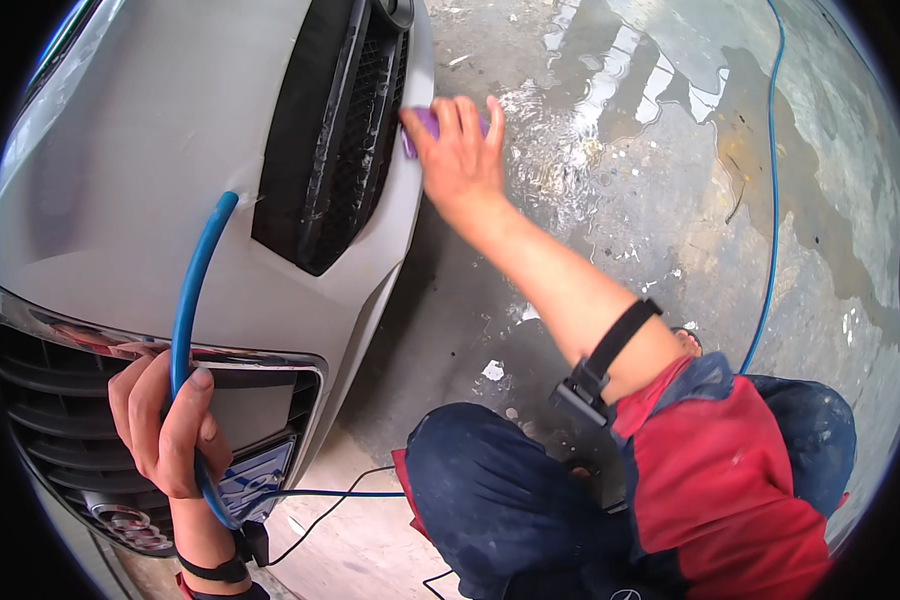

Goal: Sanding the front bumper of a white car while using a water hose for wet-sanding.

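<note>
In the head view, the left hand [170, 430] grips a blue, flexible, tube-like hose [192, 270], its fingers closed around it. The hose runs between the thumb and the fingers, its free end standing well beyond them, near the pale grey, painted car bumper [170, 140]; whether that end touches the paint, I cannot tell. Below it, the hose bends down past the wrist, beside the black, slatted front grille [50, 385].

The right hand [465, 170] holds a purple, soft-looking pad [426, 121] against the bumper's edge, just beside the black, mesh-backed side vent [370, 120]. Its fingers are slightly spread; the pad lies under them, showing beside the thumb.
</note>
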`<state>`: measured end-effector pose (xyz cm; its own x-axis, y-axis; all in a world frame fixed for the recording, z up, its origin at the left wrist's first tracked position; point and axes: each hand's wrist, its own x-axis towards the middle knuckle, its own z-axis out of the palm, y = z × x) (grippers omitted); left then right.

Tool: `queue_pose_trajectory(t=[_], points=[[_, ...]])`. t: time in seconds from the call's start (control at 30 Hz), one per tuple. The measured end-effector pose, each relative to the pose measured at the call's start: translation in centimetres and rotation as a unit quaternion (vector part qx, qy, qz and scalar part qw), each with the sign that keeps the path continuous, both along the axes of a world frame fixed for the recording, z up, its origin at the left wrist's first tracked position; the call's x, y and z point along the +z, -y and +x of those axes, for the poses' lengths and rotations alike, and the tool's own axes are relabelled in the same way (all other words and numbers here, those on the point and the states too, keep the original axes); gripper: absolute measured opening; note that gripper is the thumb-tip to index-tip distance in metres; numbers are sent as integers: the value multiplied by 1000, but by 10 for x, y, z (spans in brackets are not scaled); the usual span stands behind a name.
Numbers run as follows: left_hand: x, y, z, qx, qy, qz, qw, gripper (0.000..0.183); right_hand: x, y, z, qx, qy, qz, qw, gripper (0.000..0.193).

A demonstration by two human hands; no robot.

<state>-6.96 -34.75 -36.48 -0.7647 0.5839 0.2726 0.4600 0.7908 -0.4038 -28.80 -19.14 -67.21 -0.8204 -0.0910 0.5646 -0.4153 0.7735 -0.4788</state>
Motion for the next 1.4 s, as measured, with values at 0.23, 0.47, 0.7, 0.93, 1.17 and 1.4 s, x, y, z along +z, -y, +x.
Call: queue_pose_trajectory(t=[0.23, 0.47, 0.7, 0.93, 1.17, 1.4], points=[[-7, -6, -9, -9, 9, 16, 1000, 31, -8, -13, -61, -16, -1, 22, 1000, 48], [6, -1, -3, -16, -16, 9, 1000, 22, 11, 18, 15, 59, 11, -97, 993, 48], [-6, -7, -13, -41, -22, 15, 999, 18, 30, 26, 118, 86, 116, -173, 974, 48], [-2, 0, -11, -58, -24, -1, 998, 21, 92, 33, 169, 146, 170, -276, 935, 51], [1, -1, -9, -62, -37, -11, 997, 21, 77, 29, 170, 147, 5, -208, 967, 46], [11, 4, 18, -31, -36, 20, 999, 18, 73, 23, 170, 133, 73, -305, 940, 52]])
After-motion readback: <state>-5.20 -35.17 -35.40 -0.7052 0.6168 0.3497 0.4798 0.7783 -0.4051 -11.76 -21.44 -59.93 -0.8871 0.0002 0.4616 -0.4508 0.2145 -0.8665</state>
